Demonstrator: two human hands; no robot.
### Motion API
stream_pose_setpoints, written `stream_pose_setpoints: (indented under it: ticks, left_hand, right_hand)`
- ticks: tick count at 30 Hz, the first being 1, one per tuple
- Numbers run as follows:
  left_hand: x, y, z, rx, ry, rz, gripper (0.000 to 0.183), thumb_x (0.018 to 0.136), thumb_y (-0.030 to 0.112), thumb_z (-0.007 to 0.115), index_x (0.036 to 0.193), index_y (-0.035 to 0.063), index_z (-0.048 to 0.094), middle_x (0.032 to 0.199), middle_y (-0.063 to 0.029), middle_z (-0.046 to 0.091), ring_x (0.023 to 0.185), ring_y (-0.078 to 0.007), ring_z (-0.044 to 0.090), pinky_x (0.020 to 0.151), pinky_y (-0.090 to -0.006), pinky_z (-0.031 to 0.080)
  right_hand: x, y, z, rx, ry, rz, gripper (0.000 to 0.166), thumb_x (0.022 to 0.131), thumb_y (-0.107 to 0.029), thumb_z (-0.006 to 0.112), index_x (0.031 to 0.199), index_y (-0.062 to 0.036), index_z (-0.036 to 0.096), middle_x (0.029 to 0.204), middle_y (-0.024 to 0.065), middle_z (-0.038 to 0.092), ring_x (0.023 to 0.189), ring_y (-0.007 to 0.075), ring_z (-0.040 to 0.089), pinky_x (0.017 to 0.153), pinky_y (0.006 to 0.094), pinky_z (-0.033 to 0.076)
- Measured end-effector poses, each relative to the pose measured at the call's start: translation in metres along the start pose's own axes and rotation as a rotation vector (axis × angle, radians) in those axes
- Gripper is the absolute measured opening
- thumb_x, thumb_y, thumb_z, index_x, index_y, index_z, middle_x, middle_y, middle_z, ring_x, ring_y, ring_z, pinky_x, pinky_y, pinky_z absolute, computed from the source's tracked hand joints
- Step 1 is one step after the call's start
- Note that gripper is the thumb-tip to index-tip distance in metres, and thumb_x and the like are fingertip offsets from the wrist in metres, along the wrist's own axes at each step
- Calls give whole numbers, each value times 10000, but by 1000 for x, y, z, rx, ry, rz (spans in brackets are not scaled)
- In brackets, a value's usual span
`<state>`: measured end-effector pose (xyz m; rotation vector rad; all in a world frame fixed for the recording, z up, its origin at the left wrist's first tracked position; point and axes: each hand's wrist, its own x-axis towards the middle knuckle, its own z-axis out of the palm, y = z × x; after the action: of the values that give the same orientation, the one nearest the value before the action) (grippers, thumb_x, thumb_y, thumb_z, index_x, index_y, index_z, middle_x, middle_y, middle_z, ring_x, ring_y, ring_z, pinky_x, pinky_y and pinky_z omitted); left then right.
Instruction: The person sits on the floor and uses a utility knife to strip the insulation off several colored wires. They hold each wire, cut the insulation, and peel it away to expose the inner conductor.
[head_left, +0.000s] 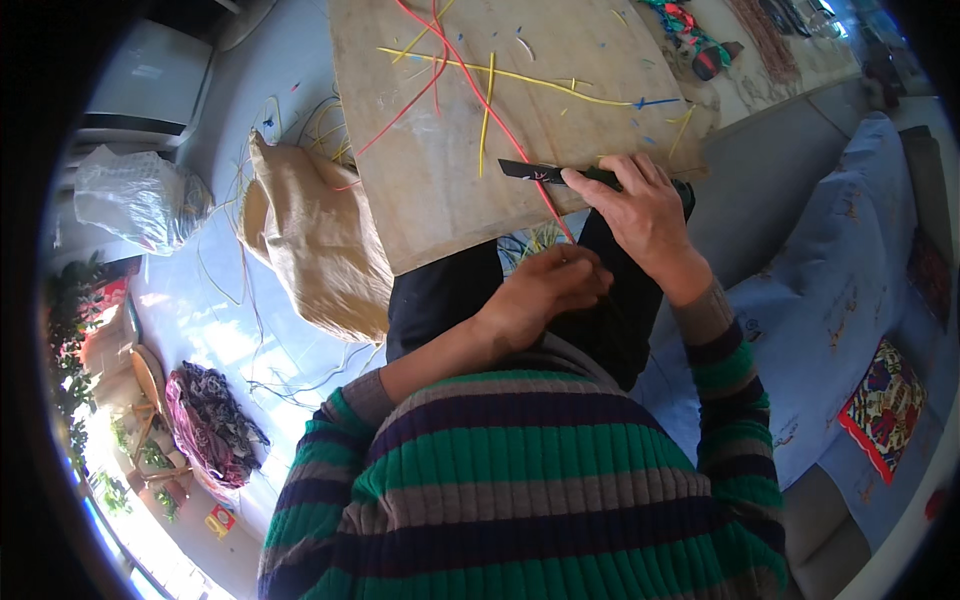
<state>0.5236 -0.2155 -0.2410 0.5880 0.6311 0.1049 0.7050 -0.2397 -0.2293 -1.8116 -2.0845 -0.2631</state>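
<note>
My right hand (637, 206) grips a utility knife with a black blade (529, 171), held nearly flat over the near part of a wooden board (435, 202). The blade lies across a red insulated wire (491, 109), and I cannot tell whether it cuts in. Just past the board's near edge, my left hand (547, 285) pinches the near end of that wire. From there the wire runs up the board to its far side, crossing another red wire (405, 116). Several yellow wires (540, 77) and a blue strip (658, 102) lie on the board.
Left of the board slumps a tan woven sack (315, 232), with loose wires on the tiled floor around it. A plastic-wrapped bundle (139, 199) stands farther left. On the right, a blue cloth (817, 300) covers a seat with a patterned cushion (889, 405). A marble-look table (750, 90) adjoins the board.
</note>
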Motion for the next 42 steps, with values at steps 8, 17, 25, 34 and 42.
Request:
stream_pose_setpoints:
  ticks: [8, 17, 25, 34, 42]
  left_hand:
    - [16, 8, -13, 43, 166, 79, 335, 972, 342, 391, 937, 46, 544, 753, -76, 626, 698, -171, 611, 665, -267, 485]
    - [16, 9, -13, 73, 145, 126, 326, 978, 303, 361, 936, 26, 529, 712, -94, 612, 668, -183, 611, 657, -284, 492]
    - [14, 7, -15, 148, 141, 184, 320, 979, 288, 354, 923, 25, 526, 710, -90, 608, 666, -165, 602, 665, -276, 484]
    - [15, 7, -19, 105, 118, 163, 308, 979, 278, 360, 905, 34, 531, 696, -74, 611, 637, -155, 603, 624, -259, 476]
    - [15, 9, -20, 117, 102, 157, 308, 979, 272, 364, 891, 34, 538, 683, -71, 609, 623, -155, 601, 611, -261, 472]
  right_hand:
    - [3, 3, 0, 31, -36, -24, 382, 736, -79, 551, 1086, -218, 617, 901, 31, 510, 877, 223, 530, 744, 337, 468]
    - [4, -11, 8, 55, 29, 91, 350, 716, -119, 602, 1051, -214, 631, 918, 42, 510, 895, 239, 529, 756, 356, 458]
    - [3, -18, 11, 107, 58, 17, 298, 695, -135, 634, 986, -197, 631, 935, 61, 496, 898, 259, 521, 792, 384, 432]
    - [6, -12, 14, 95, 116, 53, 231, 703, -127, 638, 923, -195, 655, 895, 49, 503, 841, 248, 529, 707, 365, 429]
    - [10, -7, 9, 107, 66, 38, 227, 712, -115, 642, 927, -187, 661, 879, 49, 505, 827, 250, 526, 687, 367, 434]
